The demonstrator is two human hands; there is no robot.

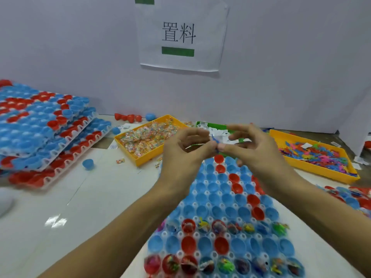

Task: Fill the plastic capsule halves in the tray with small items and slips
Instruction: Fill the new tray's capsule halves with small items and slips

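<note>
White table carries the capsule tray (202, 199) at 6 o'clock, and above it both the left hand (186, 149) and right hand (251, 147) pinch a small blue item (214, 141), probably separating it before dropping

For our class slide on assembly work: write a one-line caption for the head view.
Both hands pinch small items above a tray of blue and red capsule halves.
</note>
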